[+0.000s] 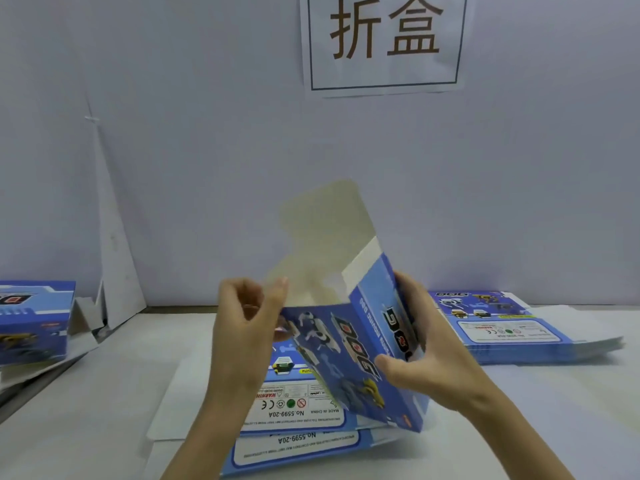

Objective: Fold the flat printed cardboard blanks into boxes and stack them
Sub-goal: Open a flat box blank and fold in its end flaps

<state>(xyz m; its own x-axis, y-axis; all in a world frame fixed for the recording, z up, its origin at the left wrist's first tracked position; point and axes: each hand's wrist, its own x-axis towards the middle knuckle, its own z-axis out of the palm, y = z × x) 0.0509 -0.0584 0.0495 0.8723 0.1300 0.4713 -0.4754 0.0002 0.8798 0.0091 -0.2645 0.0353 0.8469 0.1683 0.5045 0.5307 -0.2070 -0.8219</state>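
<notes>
Nearest me, at lower centre, at least 2 flat blanks (298, 448) lay on the surface (561, 410), not yet folded. Just above them I held 1 opened blank (349, 351), partly squared into a sleeve. My left grip (242, 327) was clamped on its left edge with fingers curled. My right grip (426, 344) was wrapped round its right side panel, thumb on the printed face. Its top flap (322, 237) stood upright, unprinted side toward me. Neither end looked closed, so I judged this box about half formed.

Farther back at the right, a pile of blanks (512, 330) waited, so most of the work remained. At the far left edge a folded box (34, 320) sat near the wall (173, 168). The frame cut it off, so I could not count the stack.
</notes>
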